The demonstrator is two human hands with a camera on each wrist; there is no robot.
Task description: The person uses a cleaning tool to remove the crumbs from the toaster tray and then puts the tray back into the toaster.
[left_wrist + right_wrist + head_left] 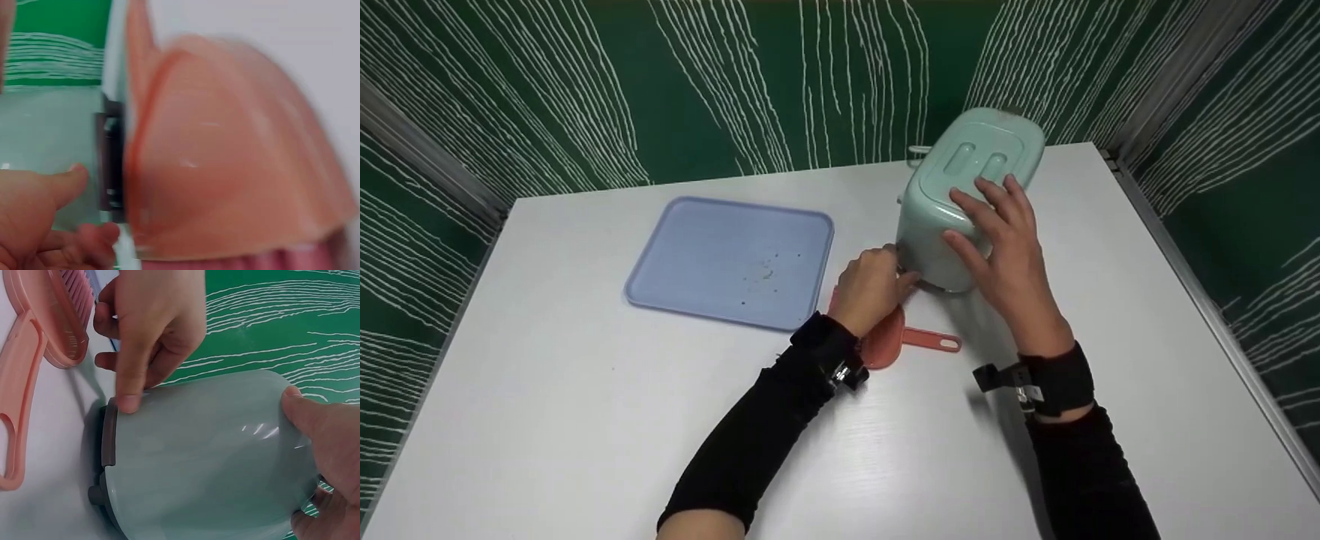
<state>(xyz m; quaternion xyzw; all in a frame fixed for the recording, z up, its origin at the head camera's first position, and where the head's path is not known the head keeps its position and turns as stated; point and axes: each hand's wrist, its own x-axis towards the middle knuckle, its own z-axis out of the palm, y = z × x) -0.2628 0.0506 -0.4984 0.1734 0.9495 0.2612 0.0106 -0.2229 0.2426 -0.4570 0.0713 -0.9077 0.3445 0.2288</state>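
A mint-green toaster stands tilted at the back right of the table, two elongated recesses showing on its upper face. My right hand holds its upper corner, thumb on the end wall and fingers over the top. Low on the same end, my left hand reaches to a dark strip along the base edge; its thumb touches the wall there, with the other fingers loosely bent. Whether a finger is behind the strip is hidden. Beneath the left wrist lies a coral dustpan-shaped brush with pink bristles.
A blue tray with crumbs scattered on it lies left of the hands. The brush's handle points right. A green wall with white drip lines rises directly behind the white table.
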